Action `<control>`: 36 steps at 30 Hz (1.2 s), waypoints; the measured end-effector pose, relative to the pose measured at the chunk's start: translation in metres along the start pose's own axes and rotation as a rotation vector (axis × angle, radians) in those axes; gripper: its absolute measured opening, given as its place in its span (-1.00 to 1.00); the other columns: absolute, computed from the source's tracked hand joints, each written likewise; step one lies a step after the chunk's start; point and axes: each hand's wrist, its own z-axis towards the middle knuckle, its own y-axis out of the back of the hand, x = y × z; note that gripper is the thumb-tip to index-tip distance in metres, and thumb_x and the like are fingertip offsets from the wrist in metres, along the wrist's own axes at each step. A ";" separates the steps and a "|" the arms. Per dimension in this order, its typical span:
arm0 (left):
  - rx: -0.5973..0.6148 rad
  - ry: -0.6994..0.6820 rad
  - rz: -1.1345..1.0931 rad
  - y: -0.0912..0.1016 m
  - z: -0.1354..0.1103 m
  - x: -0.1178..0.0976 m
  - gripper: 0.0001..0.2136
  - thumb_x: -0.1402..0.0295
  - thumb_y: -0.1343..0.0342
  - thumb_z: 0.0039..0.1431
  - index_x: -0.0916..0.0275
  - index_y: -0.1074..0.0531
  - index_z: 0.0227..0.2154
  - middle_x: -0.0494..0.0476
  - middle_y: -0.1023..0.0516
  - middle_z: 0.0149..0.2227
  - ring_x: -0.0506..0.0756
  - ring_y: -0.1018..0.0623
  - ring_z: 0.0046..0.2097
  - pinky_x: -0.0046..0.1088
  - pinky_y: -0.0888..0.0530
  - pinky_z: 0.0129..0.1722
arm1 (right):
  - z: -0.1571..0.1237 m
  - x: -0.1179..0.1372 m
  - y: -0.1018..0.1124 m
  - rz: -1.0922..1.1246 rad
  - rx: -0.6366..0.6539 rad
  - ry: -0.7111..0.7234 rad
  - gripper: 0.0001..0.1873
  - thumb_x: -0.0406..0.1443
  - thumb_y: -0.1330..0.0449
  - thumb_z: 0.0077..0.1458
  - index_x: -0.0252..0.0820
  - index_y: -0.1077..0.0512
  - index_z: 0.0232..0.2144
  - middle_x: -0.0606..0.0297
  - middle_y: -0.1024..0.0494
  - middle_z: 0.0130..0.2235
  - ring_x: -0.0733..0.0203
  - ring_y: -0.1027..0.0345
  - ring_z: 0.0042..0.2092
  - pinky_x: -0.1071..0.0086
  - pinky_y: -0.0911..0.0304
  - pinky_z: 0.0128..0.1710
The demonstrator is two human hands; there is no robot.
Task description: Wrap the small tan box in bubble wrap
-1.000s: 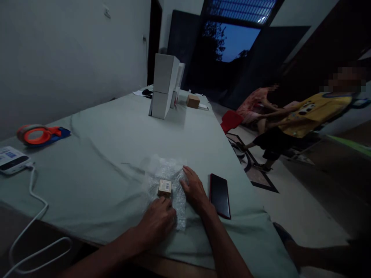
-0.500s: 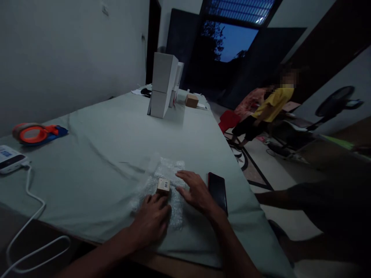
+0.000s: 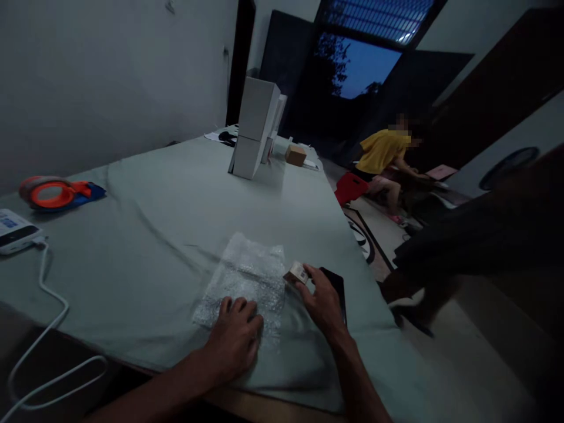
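Box [image 3: 295, 274]: small cardboard cuboid, crisp edges, barcode on face, tilted. Sits at right hand's [image 3: 323, 301] 10 o'clock, clamped between thumb and fingers, by the wrap's right edge. Wrap [image 3: 249, 273]: clear, bubbly, crinkled sheet. Left hand [image 3: 237, 335] on its near part, fingers slightly apart; box at that hand's 1–2 o'clock. Phone [image 3: 338, 285]: flat dark slab, partly behind right hand, at its 2 o'clock. Cloth [image 3: 150, 276] underneath: pale green, creased. Smooth white cartons [image 3: 252, 126] at 12.
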 end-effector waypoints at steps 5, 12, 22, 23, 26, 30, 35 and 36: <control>-0.002 0.009 -0.004 0.000 0.001 -0.001 -0.80 0.36 -0.06 0.13 0.14 -0.38 -0.16 0.15 -0.38 0.08 0.25 -0.32 0.08 -0.01 -0.18 0.07 | -0.008 -0.025 0.001 -0.268 0.054 -0.021 -0.57 -0.33 -0.12 0.02 -0.28 -0.39 -0.01 -0.05 -0.47 0.01 -0.13 -0.34 0.04 0.02 -0.28 -0.01; -0.026 0.012 0.030 -0.001 0.004 -0.004 -0.80 0.38 -0.04 0.12 0.16 -0.39 -0.18 0.17 -0.41 0.02 0.27 -0.35 0.04 0.02 -0.22 0.04 | -0.011 0.057 0.000 -0.120 0.086 0.304 -0.62 -0.40 -0.07 0.14 -0.16 -0.36 0.02 0.09 -0.44 0.07 0.03 -0.29 0.09 0.11 -0.23 0.07; -0.159 -0.051 -0.061 0.014 0.011 0.034 -0.73 0.47 -0.04 0.14 0.17 -0.40 -0.08 0.20 -0.39 0.11 0.20 -0.37 0.10 -0.16 -0.33 0.10 | -0.023 0.055 -0.041 -0.188 0.402 0.308 -0.59 -0.47 -0.11 0.07 -0.25 -0.39 0.00 0.00 -0.44 0.08 -0.04 -0.30 0.10 0.08 -0.27 0.02; -0.190 -0.052 -0.038 0.017 0.017 0.039 -0.72 0.49 -0.01 0.16 0.18 -0.40 -0.07 0.20 -0.38 0.12 0.20 -0.36 0.12 -0.16 -0.33 0.11 | -0.023 0.055 -0.040 -0.183 0.390 0.304 -0.59 -0.47 -0.10 0.07 -0.24 -0.39 0.00 0.00 -0.43 0.09 -0.04 -0.29 0.10 0.07 -0.26 0.03; -0.159 -0.069 0.040 0.020 0.034 0.051 -0.65 0.44 -0.06 0.13 0.18 -0.36 0.00 0.24 -0.33 0.19 0.25 -0.29 0.21 -0.10 -0.28 0.16 | -0.023 0.059 -0.038 -0.165 0.374 0.293 -0.54 -0.48 -0.09 0.02 -0.23 -0.38 0.01 0.01 -0.36 0.14 -0.05 -0.21 0.16 0.06 -0.22 0.07; -0.023 -0.008 0.098 0.017 0.049 0.063 -0.52 0.20 -0.15 0.09 0.20 -0.32 0.08 0.26 -0.29 0.23 0.33 -0.21 0.27 0.03 -0.17 0.20 | -0.024 0.057 -0.041 -0.135 0.359 0.263 -0.46 -0.48 -0.09 -0.03 -0.26 -0.35 0.06 -0.02 -0.32 0.17 -0.06 -0.16 0.19 0.04 -0.15 0.14; 0.027 0.051 0.093 0.021 0.045 0.066 -0.47 0.13 -0.13 0.10 0.20 -0.29 0.12 0.26 -0.23 0.27 0.33 -0.16 0.30 0.07 -0.10 0.22 | -0.026 0.051 -0.044 -0.109 0.348 0.235 -0.47 -0.45 -0.09 0.00 -0.22 -0.36 0.07 0.01 -0.33 0.17 -0.04 -0.19 0.18 0.04 -0.14 0.15; 0.020 0.055 0.097 0.021 0.042 0.063 -0.48 0.14 -0.14 0.09 0.20 -0.30 0.11 0.27 -0.23 0.27 0.34 -0.15 0.30 0.07 -0.09 0.23 | -0.027 0.051 -0.044 -0.102 0.343 0.234 -0.48 -0.45 -0.09 0.00 -0.22 -0.37 0.06 0.01 -0.33 0.17 -0.04 -0.19 0.18 0.04 -0.15 0.15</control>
